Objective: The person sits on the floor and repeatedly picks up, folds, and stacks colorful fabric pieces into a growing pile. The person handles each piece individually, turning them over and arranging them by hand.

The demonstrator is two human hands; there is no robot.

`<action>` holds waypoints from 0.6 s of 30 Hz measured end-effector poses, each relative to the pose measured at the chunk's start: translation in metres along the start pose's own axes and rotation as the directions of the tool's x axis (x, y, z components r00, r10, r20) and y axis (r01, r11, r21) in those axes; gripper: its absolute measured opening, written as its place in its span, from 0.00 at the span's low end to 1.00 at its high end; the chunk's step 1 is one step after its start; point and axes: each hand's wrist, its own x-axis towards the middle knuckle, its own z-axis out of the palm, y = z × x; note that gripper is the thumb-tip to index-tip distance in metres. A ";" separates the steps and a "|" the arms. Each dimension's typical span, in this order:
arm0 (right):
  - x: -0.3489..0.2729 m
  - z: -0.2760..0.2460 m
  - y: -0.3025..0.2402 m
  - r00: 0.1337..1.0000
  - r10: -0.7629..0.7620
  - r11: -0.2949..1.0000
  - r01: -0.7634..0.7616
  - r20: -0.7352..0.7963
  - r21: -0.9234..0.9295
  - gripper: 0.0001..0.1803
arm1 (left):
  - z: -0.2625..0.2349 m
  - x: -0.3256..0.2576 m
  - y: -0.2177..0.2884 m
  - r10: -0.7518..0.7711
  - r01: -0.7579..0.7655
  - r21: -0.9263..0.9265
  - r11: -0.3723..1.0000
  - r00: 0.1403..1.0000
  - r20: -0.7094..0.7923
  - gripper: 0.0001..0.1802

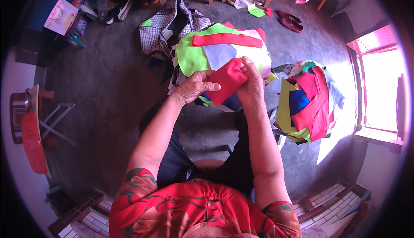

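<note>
Between my two hands, in front of my lap, is a red piece of cloth (pixel 225 82). My left hand (pixel 195 87) pinches its left edge, thumb on top. At the upper right corner, my right hand (pixel 251 82) grips the cloth between thumb and fingers. Just beyond lies a pile of cut fabric pieces, with a lime-green piece (pixel 191 56), a pale grey-lilac piece (pixel 220 56) and a long red strip (pixel 227 39) on top. What supports this pile is hidden.
At right stands another heap of fabric scraps (pixel 308 95), beside a bright window (pixel 383 89). Checked cloth (pixel 155 35) lies on the floor beyond the pile. Dark red shoes (pixel 290 21) sit farther off. At left, a folding stand (pixel 58 121) is near a red basin (pixel 32 143).
</note>
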 end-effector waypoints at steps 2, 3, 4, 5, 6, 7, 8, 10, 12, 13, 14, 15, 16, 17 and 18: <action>-0.002 0.001 0.003 0.992 -0.065 0.988 0.048 -0.111 -0.145 0.13 | 0.002 0.003 0.003 0.043 -0.044 -0.011 0.999 0.999 -0.012 0.28; -0.004 0.005 0.004 0.982 -0.100 0.975 0.065 -0.159 -0.214 0.15 | 0.001 0.002 0.004 0.065 -0.065 -0.013 0.998 0.998 -0.022 0.28; -0.006 0.006 0.004 0.988 -0.066 0.974 0.034 -0.138 -0.223 0.16 | -0.001 0.002 0.005 0.082 -0.082 -0.027 0.996 0.996 -0.025 0.31; -0.007 0.004 0.002 0.992 -0.032 0.972 0.004 -0.118 -0.233 0.18 | -0.003 0.002 0.006 0.101 -0.102 -0.024 0.995 0.994 -0.035 0.32; -0.008 0.003 -0.001 0.995 -0.001 0.969 -0.023 -0.098 -0.244 0.19 | -0.004 0.003 0.006 0.120 -0.121 -0.020 0.992 0.992 -0.041 0.32; -0.008 0.004 -0.003 0.995 -0.022 0.958 -0.007 -0.098 -0.287 0.18 | -0.004 0.003 0.007 0.140 -0.141 -0.016 0.990 0.989 -0.047 0.33; -0.008 0.004 -0.004 0.994 -0.044 0.944 0.010 -0.096 -0.329 0.17 | -0.005 0.004 0.007 0.145 -0.146 -0.012 0.989 0.987 -0.073 0.32; -0.008 0.002 -0.007 0.987 -0.155 0.883 0.116 -0.049 -0.455 0.15 | -0.007 0.006 0.004 0.155 -0.157 -0.009 0.988 0.980 -0.123 0.29; -0.008 0.000 -0.010 0.947 -0.316 0.749 0.290 0.064 -0.596 0.13 | -0.009 0.008 0.001 0.168 -0.169 0.008 0.986 0.973 -0.160 0.26; -0.008 -0.001 -0.011 0.919 -0.380 0.670 0.349 0.101 -0.655 0.13 | -0.010 0.010 0.001 0.177 -0.175 0.023 0.984 0.969 -0.172 0.24; -0.006 -0.003 -0.012 0.887 -0.440 0.582 0.403 0.144 -0.706 0.12 | -0.011 0.012 0.000 0.185 -0.181 0.039 0.983 0.965 -0.183 0.23; -0.005 -0.005 -0.013 0.850 -0.490 0.487 0.450 0.192 -0.748 0.11 | -0.012 0.013 -0.001 0.187 -0.181 0.046 0.982 0.964 -0.189 0.23; -0.004 -0.008 -0.014 0.833 -0.495 0.367 0.458 0.247 -0.810 0.13 | -0.011 0.015 -0.002 0.188 -0.181 0.054 0.982 0.963 -0.195 0.22; -0.005 -0.010 -0.016 0.797 -0.524 0.080 0.397 0.301 -0.914 0.14 | -0.011 0.017 -0.003 0.190 -0.181 0.061 0.982 0.961 -0.201 0.22; -0.009 -0.006 -0.017 0.765 -0.532 -0.212 0.296 0.364 -0.931 0.15 | -0.012 0.018 -0.005 0.151 -0.116 0.167 0.979 0.965 -0.216 0.20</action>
